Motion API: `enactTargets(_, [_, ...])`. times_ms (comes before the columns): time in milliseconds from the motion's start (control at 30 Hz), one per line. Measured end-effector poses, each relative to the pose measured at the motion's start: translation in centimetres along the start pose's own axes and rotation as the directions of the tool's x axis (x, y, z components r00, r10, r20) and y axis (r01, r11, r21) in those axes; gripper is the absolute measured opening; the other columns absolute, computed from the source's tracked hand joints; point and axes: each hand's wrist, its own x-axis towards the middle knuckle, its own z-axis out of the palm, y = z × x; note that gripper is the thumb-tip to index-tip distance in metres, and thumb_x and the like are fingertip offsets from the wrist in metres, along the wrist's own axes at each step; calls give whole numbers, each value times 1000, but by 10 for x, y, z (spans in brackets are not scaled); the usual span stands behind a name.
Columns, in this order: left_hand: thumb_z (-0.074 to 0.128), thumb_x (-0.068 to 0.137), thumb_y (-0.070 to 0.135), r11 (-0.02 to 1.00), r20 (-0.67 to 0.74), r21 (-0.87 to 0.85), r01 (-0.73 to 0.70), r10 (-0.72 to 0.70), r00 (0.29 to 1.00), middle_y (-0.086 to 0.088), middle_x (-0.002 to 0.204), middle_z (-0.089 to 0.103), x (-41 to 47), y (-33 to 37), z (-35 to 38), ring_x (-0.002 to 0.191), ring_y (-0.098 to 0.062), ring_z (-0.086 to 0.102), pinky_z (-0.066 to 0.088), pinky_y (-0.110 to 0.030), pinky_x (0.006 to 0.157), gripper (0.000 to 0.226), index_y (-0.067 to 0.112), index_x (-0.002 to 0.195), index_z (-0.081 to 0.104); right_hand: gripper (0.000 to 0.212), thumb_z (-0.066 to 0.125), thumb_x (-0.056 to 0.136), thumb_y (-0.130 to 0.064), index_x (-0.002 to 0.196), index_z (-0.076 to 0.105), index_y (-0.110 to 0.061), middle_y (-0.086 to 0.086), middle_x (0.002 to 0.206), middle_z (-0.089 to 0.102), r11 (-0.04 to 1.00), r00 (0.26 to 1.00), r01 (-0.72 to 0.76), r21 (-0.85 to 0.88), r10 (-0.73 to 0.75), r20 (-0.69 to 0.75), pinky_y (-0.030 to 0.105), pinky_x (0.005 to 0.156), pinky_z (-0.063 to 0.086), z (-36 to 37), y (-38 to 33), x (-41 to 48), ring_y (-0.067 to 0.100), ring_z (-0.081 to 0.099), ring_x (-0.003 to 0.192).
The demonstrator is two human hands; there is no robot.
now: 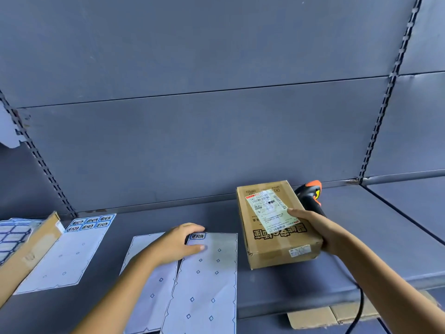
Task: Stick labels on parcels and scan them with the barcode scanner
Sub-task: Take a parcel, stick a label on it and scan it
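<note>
A brown cardboard parcel (272,242) with a white shipping label on top lies on the grey shelf (361,225). My right hand (313,225) grips its right side, thumb on the shipping label. A black and orange barcode scanner (311,195) stands just behind the parcel. My left hand (179,243) presses on a nearly bare label backing sheet (207,285), fingertips beside its one remaining blue sticker (197,236).
A second backing sheet (149,273) lies under the left hand. Further left lies a sheet (69,251) with several blue stickers at its top, partly under a cardboard box (26,251). The scanner cable (358,307) hangs over the shelf's front edge. Flat cardboard (320,317) lies below.
</note>
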Motion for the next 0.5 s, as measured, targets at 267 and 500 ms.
enactTargets(267, [62,87,43,995,-8,100,-15,15,1000,26,135,32,0,-5,8,132,1,27,23,-20,108,61,33,142,36,34,65,87,-36,106,67,-8,11,100,72,841,986,-7,-541,-85,-144,38,90,53,3,-6,14,26,68,90])
enactTargets(500, [65,87,35,999,-81,28,-23,25,996,27,117,45,-1,-6,10,120,2,39,30,-18,99,49,35,133,49,44,58,88,-38,116,52,-4,17,123,48,356,895,-65,-932,-391,-212,35,88,40,24,-10,11,33,44,115])
